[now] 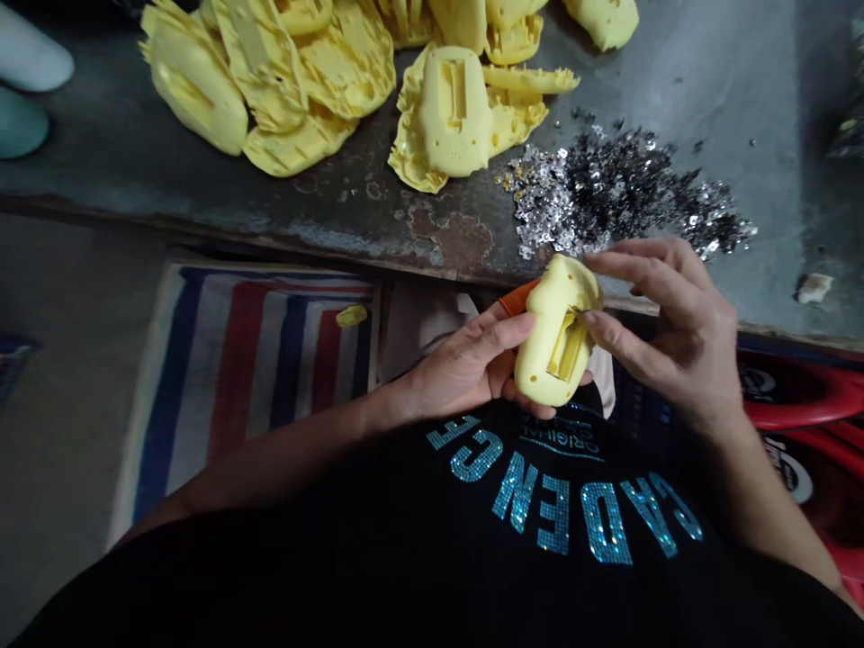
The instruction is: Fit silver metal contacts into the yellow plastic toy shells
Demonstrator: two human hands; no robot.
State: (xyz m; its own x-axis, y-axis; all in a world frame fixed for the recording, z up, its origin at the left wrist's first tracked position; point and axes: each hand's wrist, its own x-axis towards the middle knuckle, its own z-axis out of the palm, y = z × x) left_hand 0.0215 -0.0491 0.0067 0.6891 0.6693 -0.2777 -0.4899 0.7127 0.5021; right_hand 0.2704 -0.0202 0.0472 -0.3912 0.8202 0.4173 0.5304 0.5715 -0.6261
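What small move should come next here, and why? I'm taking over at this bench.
Probably clear the thin sliver at the edge of the rectangular slot in the yellow moulded plastic shell: the left hand grips the shell steady, and the right hand sits right at that spot.

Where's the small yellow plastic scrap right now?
In the head view, the scrap lies on the blue-and-red striped tarp, left of the person's left hand.
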